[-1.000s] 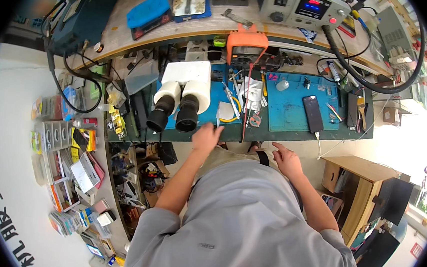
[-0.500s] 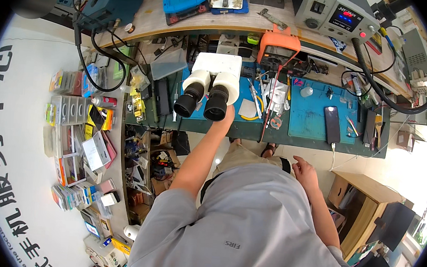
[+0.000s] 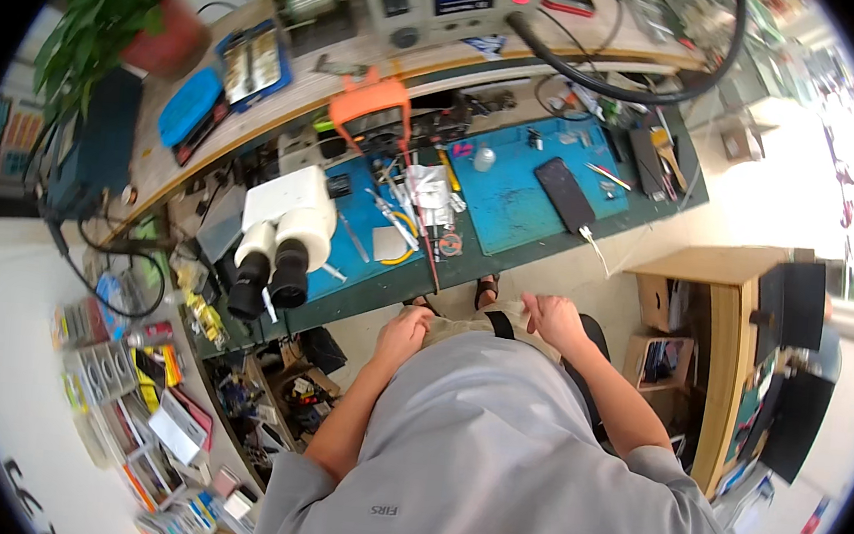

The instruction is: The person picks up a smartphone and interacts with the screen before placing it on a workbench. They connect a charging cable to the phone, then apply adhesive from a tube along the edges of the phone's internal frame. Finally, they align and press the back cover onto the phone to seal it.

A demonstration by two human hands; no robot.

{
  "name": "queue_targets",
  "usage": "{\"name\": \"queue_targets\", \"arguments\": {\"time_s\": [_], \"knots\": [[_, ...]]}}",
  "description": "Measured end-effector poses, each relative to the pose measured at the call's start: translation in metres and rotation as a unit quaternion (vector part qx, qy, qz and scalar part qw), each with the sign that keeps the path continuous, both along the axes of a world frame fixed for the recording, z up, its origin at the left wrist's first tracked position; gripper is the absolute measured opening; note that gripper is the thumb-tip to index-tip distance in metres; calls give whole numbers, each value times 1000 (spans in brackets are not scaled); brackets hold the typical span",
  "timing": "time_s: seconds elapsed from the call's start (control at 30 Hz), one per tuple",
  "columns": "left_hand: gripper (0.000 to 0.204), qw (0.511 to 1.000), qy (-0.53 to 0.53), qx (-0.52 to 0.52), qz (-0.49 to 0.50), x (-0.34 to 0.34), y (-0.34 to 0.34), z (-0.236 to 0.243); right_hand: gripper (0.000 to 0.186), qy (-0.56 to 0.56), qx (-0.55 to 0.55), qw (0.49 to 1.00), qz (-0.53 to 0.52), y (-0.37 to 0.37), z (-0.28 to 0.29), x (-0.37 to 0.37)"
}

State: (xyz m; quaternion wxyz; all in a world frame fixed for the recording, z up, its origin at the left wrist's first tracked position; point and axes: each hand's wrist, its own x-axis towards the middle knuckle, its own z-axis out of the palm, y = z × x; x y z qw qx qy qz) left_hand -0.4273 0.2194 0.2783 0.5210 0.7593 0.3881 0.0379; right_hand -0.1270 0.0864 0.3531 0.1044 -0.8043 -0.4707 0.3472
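Note:
My left hand (image 3: 403, 333) is at the front of my beige trousers (image 3: 462, 327), fingers curled in against the cloth. On the other side of the waist, my right hand (image 3: 556, 323) is also closed beside the trousers, near a black strap. Whether either hand pinches the cloth is hidden. Ahead and to the left, a white microscope head (image 3: 289, 211) with two black eyepieces (image 3: 291, 274) stands over the bench, apart from my hands. A dark phone (image 3: 565, 195) with a white cable (image 3: 594, 246) plugged in lies on a blue mat (image 3: 506, 218).
An orange-framed meter (image 3: 371, 107) hangs at the shelf edge. Above sits a grey soldering station (image 3: 438, 2) with a thick black hose. A potted plant (image 3: 169, 41) is at far left. Shelves of small goods (image 3: 127, 384) line the left; a wooden cabinet (image 3: 693, 263) stands right.
My left hand has left the microscope and come back to my waist. My right hand has drawn inward and its fingers have curled. The view has turned to the right.

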Motion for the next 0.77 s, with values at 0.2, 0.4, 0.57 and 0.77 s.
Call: {"name": "queue_targets", "arguments": {"time_s": [0.2, 0.4, 0.57, 0.77], "knots": [[37, 994, 58, 1, -97, 9, 9, 21, 34, 103, 109, 964, -221, -7, 63, 45], [37, 994, 111, -16, 3, 3, -19, 17, 34, 137, 123, 966, -182, -35, 61, 111], [36, 984, 174, 0, -48, 41, -58, -17, 34, 195, 190, 938, -213, -44, 114, 193], [33, 975, 188, 37, -113, 110, -80, -19, 34, 58, 513, 849, -110, -54, 271, 293]]}}
